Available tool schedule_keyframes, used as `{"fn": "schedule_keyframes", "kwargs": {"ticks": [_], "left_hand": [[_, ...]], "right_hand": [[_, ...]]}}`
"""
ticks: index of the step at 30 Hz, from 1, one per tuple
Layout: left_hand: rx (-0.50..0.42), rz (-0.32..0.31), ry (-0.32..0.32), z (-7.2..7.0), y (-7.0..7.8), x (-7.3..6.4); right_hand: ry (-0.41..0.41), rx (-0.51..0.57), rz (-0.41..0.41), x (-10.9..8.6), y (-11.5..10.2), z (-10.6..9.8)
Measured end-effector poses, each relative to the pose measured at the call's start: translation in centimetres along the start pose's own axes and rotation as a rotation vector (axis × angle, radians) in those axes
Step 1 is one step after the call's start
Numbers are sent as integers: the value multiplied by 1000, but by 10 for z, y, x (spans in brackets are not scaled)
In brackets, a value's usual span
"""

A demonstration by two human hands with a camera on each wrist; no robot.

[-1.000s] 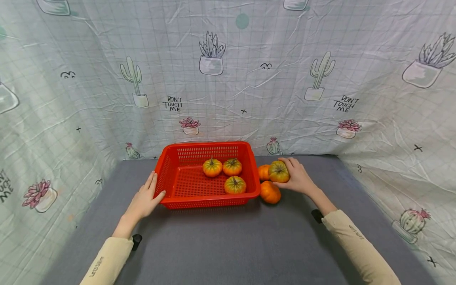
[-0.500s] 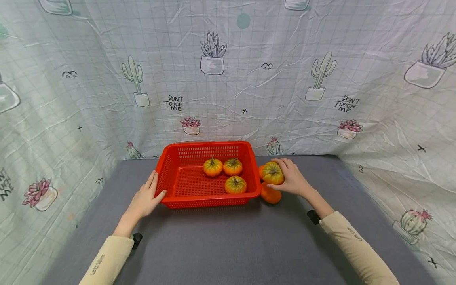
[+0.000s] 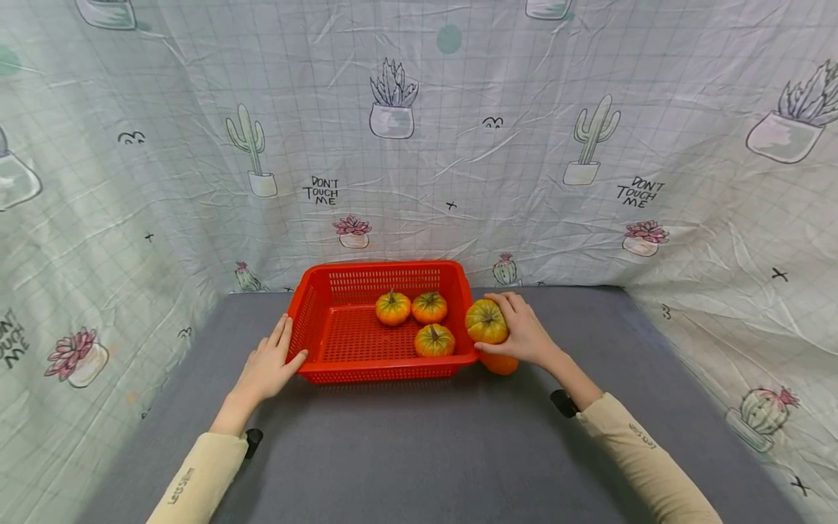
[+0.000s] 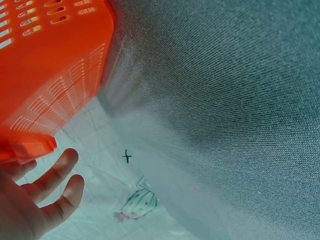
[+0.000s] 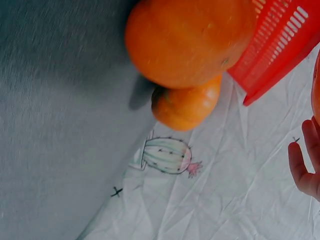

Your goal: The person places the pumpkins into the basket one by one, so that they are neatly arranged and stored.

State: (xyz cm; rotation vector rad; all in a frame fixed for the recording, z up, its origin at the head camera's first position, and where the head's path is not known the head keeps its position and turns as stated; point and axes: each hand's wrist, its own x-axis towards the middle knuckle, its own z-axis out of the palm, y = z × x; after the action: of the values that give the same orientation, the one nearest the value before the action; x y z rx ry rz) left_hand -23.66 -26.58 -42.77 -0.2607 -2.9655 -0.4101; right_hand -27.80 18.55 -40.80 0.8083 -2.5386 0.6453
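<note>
Open room lies above the left half of the rectangular red plastic basket (image 3: 356, 335); three ribbed orange-green pumpkins (image 3: 429, 308) occupy its middle and right. Its right wall (image 3: 460, 295) and two smooth orange pumpkins (image 5: 190, 40) outside bar a low approach.

Red plastic basket (image 3: 366, 370), one: slotted walls, upright, left hand (image 3: 266, 369) against its left rim. Streaked pumpkins (image 3: 429, 308), three, orange and green: inside, two toward the back, one front right. Green-and-orange pumpkin (image 3: 487, 321), one: held by right hand (image 3: 524, 333) at the right rim. Plain orange pumpkins (image 5: 187, 42), two: outside that end.
</note>
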Motion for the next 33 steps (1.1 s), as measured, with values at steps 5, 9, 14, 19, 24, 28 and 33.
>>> {"fn": "schedule_keyframes", "kwargs": {"ticks": [5, 9, 14, 19, 24, 28, 33], "left_hand": [[-7, -4, -10, 0, 0, 0], [-12, -5, -11, 1, -1, 0], [-15, -8, -8, 1, -1, 0], [-22, -8, -7, 1, -1, 0], [-28, -4, 0, 1, -2, 0], [-31, -4, 1, 1, -1, 0], [-35, -6, -2, 1, -1, 0]], "right_hand": [[22, 9, 19, -1, -12, 5], [22, 10, 39, 1, -20, 10], [7, -2, 1, 6, -28, 13], [-38, -37, -69, 14, -35, 15], [-85, -52, -128, 22, -46, 17], [-116, -69, -127, 28, -54, 20], [-99, -71, -137, 35, -61, 27]]}}
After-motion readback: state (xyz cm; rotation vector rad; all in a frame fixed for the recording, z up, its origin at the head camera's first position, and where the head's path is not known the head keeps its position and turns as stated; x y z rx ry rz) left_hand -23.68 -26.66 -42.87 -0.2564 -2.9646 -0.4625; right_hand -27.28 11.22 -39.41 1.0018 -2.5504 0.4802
